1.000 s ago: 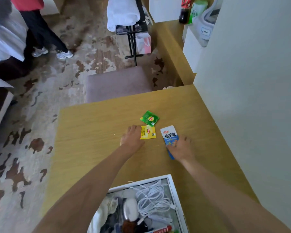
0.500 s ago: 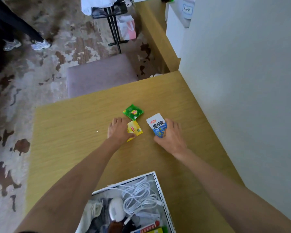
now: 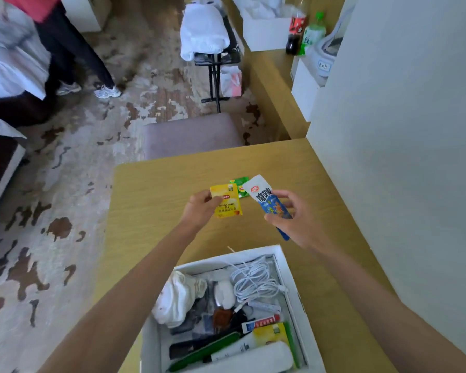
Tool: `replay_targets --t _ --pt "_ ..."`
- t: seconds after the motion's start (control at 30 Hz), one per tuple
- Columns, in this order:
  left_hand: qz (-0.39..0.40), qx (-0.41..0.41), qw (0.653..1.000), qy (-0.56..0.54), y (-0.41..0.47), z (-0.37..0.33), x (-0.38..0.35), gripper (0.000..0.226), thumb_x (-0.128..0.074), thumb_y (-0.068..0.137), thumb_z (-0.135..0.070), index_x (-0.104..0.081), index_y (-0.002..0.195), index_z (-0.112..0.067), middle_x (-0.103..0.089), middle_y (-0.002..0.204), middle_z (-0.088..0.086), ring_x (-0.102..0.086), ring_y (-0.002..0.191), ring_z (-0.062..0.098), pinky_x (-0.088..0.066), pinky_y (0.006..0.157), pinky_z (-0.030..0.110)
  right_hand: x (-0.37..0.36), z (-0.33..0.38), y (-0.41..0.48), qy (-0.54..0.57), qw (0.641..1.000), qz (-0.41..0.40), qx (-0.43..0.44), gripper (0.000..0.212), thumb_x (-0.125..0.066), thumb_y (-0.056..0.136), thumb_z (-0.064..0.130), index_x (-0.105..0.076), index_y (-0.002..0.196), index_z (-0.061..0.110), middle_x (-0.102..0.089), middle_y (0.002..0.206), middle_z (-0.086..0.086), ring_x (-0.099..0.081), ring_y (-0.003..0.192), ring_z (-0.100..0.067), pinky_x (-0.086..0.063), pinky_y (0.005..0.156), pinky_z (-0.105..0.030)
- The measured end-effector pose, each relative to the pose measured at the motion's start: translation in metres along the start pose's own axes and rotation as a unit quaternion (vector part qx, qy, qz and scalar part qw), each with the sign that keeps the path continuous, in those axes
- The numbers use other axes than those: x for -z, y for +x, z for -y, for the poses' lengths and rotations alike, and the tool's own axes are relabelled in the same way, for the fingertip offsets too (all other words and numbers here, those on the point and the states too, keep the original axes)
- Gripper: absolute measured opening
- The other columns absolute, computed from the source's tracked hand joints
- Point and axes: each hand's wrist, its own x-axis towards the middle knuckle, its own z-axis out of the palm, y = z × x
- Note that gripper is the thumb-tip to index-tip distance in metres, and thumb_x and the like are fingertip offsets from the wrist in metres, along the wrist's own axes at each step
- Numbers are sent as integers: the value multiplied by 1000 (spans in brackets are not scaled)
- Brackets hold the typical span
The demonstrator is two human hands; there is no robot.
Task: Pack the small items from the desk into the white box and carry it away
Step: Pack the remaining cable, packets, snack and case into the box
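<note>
Mid-frame, my left hand [image 3: 199, 208] pinches the yellow tea sachet [image 3: 226, 201]; my right hand [image 3: 293, 219] grips the blue-white packet [image 3: 267, 200] above the white box [image 3: 289, 267].

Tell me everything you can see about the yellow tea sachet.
The yellow tea sachet is a flat, roughly square packet, glossy like coated paper, printed with a red Lipton logo and "Yellow Label Tea". It looks sealed. The left hand pinches its left edge, holding it above the wooden desk, printed face toward the camera, slightly tilted. Nothing else appears to touch it.
</note>
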Motion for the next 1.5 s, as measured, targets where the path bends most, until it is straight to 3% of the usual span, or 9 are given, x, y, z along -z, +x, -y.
replay_targets --t 0.23,0.33,0.6,0.83,1.0,1.1,1.2,1.3,1.5 --pt "-66 -42 996 -49 -91 23 67 22 -53 89 -15 -58 77 3 -50 67 7 -48 63 18 -37 45 21 -39 34 -82 -6 986 164 40 60 -72 77 -8 -51 129 13 -56 120 -13 -67 84 -1 -54 66 -17" --pt "-68 -54 995 -54 -124 40 89 23 -53 87 -20 -60 84 1 -55 69 4 -53 63 16 -41 57 28 -53 28 -107 -102 968 220 57 61 -75 76 2 -51 128 22 -54 123 -2 -63 106 -12 -57 84 -33" --pt "-31 -70 995 -64 -188 67 98 20 -55 89 -19 -57 78 -3 -56 65 -1 -52 63 16 -43 59 34 -113 3 -158 -361 860 333 142 66 -71 69 26 -48 131 31 -49 123 8 -46 112 -9 -38 92 -22" --pt "-22 -79 996 -45 -223 74 95 19 -56 91 -20 -61 81 -4 -59 69 0 -53 64 15 -41 59 31 -143 -17 -170 -344 844 387 138 67 -70 74 36 -43 136 35 -42 141 13 -39 126 -6 -35 107 -25" --pt "-35 -60 998 -10 -229 73 87 21 -56 91 -21 -64 88 -1 -67 79 14 -59 69 23 -48 64 36 -121 -15 -159 -213 920 315 95 35 -68 83 40 -61 117 36 -61 120 16 -55 111 3 -46 99 -27" --pt "-11 -55 998 18 -230 69 70 17 -57 91 -24 -63 77 -16 -64 75 0 -61 71 17 -50 67 33 -96 -12 -144 -81 972 219 14 29 -60 92 39 -61 119 30 -67 113 16 -64 101 1 -50 95 -31" --pt "23 -74 996 32 -231 61 46 22 -58 92 -23 -57 71 -30 -61 71 -11 -58 60 -5 -46 58 14 -71 -7 -132 23 976 214 -22 38 -65 88 43 -59 124 29 -70 111 13 -66 99 0 -54 86 -26" --pt "48 -86 993 60 -229 52 21 11 -58 91 -23 -61 83 -30 -65 76 -8 -60 62 0 -49 60 18 -55 -6 -127 26 971 237 14 28 -72 86 25 -64 113 28 -71 106 5 -69 98 -9 -56 82 -26" --pt "107 -103 981 123 -225 48 -16 1 -60 89 -30 -61 88 -29 -64 80 -15 -60 74 2 -47 65 16 -28 -15 -122 -128 958 241 90 23 -68 87 15 -64 100 33 -70 99 6 -68 86 -8 -57 72 -29"
